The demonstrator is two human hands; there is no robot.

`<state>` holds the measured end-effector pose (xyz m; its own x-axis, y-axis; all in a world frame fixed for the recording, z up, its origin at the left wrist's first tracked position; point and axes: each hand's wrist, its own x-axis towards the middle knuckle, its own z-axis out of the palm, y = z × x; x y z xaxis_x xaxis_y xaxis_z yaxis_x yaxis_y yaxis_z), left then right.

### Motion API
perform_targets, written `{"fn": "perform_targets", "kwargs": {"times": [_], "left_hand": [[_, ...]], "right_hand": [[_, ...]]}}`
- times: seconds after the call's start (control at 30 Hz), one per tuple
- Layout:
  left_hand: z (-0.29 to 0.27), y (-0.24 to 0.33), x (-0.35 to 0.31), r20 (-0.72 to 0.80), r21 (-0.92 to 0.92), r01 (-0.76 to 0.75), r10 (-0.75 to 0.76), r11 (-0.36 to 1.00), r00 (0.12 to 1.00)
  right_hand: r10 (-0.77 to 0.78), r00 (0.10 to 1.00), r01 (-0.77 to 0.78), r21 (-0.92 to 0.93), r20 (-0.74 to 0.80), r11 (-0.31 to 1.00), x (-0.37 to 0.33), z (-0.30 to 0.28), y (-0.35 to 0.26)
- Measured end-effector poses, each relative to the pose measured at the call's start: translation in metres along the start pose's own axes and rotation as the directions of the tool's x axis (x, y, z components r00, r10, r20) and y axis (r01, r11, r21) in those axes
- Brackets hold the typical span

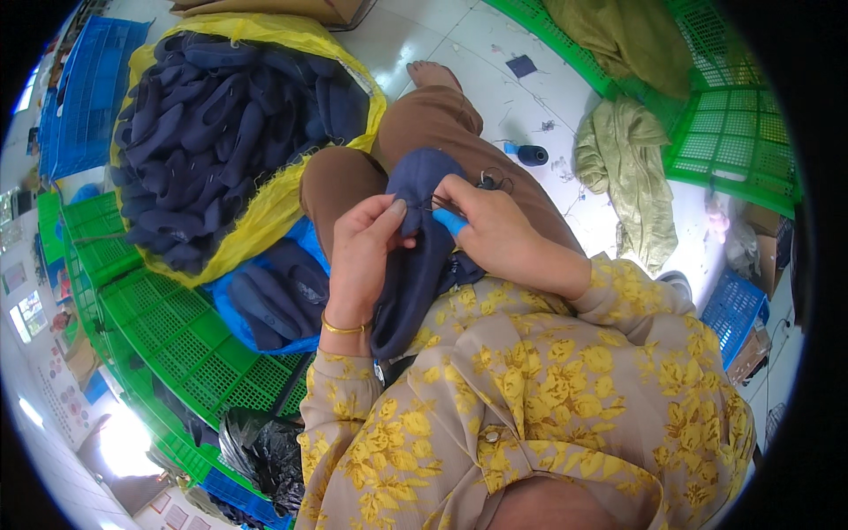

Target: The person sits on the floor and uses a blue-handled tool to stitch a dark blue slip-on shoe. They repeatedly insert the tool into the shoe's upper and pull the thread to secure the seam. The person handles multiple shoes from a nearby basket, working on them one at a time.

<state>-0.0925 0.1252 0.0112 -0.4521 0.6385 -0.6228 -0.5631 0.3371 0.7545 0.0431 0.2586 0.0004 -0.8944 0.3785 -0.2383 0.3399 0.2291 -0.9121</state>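
Over my lap lies a navy fabric slipper-shaped piece (413,278), its rounded end upward and its long side hanging toward my waist. My left hand (369,234) pinches it near the top between thumb and fingers. Close against the same spot, my right hand (484,216) has its fingers pressed together on a dark thread; a blue cover (450,221) wraps one finger. Loose dark thread loops (496,182) stand out behind that hand. Whether a needle is between the fingertips is too small to tell.
At my left stands a yellow sack (371,84) heaped with similar navy pieces (225,106). A blue bag (305,238) beside my knee holds more. Green plastic baskets (168,344) stand at left and far right. A thread spool (532,155) and olive cloth (623,168) lie on the floor.
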Motion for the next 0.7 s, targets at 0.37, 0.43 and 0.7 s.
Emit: {"fn": "perform_targets", "kwargs": {"times": [0.37,0.43,0.7], "left_hand": [[0.006,0.001,-0.004,-0.024,0.081,-0.048,0.050,0.996,0.998],[0.007,0.000,-0.005,-0.026,0.113,-0.073,0.076,0.991,0.997],[0.006,-0.012,0.000,0.012,0.161,-0.173,0.173,0.972,0.985]], "right_hand": [[-0.050,0.997,0.048,-0.021,-0.058,0.999,0.010,0.009,-0.008],[-0.148,0.989,0.145,-0.120,-0.018,0.982,0.014,0.008,-0.009],[-0.294,0.955,0.288,-0.364,0.040,0.886,0.017,-0.005,-0.009]]}}
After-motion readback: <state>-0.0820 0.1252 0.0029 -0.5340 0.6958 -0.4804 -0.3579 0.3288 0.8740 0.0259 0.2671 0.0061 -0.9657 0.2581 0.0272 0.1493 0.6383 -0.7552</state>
